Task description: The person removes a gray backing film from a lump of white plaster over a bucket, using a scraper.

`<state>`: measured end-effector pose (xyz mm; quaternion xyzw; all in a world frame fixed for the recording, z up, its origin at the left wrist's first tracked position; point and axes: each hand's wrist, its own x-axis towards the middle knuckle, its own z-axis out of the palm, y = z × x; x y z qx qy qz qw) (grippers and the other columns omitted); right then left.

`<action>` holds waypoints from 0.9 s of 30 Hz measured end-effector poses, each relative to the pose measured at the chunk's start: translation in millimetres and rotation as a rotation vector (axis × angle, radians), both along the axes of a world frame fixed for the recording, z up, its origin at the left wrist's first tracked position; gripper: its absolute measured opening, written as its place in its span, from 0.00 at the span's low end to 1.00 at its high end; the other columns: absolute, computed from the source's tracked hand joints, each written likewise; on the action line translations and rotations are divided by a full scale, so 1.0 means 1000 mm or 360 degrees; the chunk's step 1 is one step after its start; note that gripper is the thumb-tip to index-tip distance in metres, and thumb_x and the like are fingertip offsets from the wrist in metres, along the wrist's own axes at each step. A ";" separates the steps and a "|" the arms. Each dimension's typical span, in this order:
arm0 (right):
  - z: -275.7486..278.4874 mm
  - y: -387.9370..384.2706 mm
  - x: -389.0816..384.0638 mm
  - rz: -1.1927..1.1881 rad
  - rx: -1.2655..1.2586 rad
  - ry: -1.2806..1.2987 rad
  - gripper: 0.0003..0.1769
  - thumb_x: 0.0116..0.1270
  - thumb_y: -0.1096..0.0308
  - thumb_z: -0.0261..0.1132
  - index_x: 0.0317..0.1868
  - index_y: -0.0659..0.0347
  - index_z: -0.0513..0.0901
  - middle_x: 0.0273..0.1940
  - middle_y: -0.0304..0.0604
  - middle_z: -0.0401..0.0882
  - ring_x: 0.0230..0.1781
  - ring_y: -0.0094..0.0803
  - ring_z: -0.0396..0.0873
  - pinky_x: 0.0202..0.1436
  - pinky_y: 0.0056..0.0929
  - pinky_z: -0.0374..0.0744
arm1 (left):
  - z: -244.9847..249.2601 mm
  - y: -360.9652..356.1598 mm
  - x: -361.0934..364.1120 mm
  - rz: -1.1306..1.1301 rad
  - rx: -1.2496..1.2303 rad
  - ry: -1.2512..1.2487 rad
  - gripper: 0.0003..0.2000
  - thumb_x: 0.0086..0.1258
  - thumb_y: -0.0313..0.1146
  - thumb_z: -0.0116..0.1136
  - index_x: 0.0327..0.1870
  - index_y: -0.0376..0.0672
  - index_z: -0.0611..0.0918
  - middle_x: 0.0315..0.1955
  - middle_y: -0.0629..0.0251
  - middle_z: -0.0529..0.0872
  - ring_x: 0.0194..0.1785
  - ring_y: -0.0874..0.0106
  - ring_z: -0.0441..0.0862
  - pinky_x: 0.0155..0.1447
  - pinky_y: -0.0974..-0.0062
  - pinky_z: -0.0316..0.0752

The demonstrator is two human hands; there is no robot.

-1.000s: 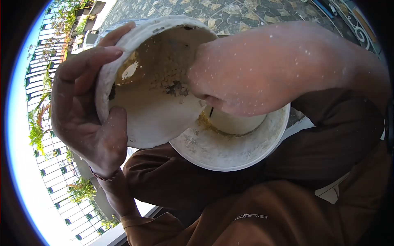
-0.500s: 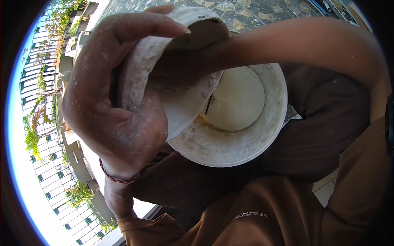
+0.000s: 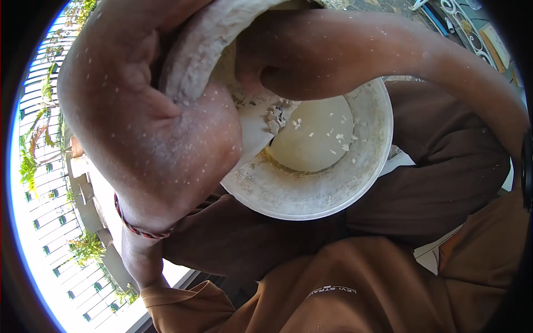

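My left hand (image 3: 150,127), speckled with white, is wrapped round the thick, rough wall of a white vessel (image 3: 208,47) tilted over a bucket. Inside the vessel's mouth is my right hand (image 3: 294,61), curled, with its fingertips hidden. Pale crumbs and flakes (image 3: 277,116) cling at the vessel's lower edge just below that hand. Beneath is the round whitish bucket (image 3: 311,202), stained inside. Cloudy, milky liquid (image 3: 311,141) fills its bottom, and several white flakes lie on the liquid and the inner wall.
The bucket stands between my legs, in dark trousers (image 3: 422,172). A stone-patterned surface (image 3: 383,6) shows at the top. White scrolled metal (image 3: 469,28) and a blue item (image 3: 435,19) lie at the upper right. A railing with plants (image 3: 86,247) runs down the left.
My left hand and the vessel have shifted up and left. My right hand has turned and moved lower in the mouth. Flakes now show at the vessel's edge and in the bucket.
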<state>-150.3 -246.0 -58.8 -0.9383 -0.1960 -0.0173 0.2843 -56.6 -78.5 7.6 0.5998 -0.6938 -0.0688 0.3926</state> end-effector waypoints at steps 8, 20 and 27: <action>-0.068 0.033 0.049 -0.0205 0.0162 -0.0271 0.17 0.66 0.73 0.57 0.54 0.61 0.83 0.50 0.53 0.85 0.52 0.47 0.83 0.60 0.43 0.79 | -0.008 -0.024 -0.019 -0.0067 -0.0014 -0.0029 0.28 0.54 0.12 0.48 0.62 0.28 0.75 0.54 0.45 0.84 0.60 0.61 0.82 0.67 0.65 0.75; -0.068 0.009 -0.028 0.0348 0.0346 -0.0382 0.21 0.56 0.81 0.58 0.51 0.68 0.83 0.47 0.55 0.86 0.49 0.52 0.84 0.55 0.40 0.82 | -0.008 0.004 0.000 0.0051 -0.0092 -0.0038 0.29 0.53 0.12 0.49 0.62 0.29 0.75 0.54 0.45 0.84 0.60 0.61 0.82 0.67 0.66 0.76; -0.023 -0.002 -0.053 0.0198 0.0147 0.0009 0.22 0.51 0.86 0.57 0.48 0.71 0.84 0.46 0.55 0.86 0.50 0.51 0.84 0.56 0.40 0.83 | -0.007 0.002 -0.002 0.0117 -0.0141 -0.0082 0.29 0.53 0.12 0.49 0.62 0.29 0.75 0.54 0.45 0.84 0.60 0.61 0.82 0.66 0.66 0.76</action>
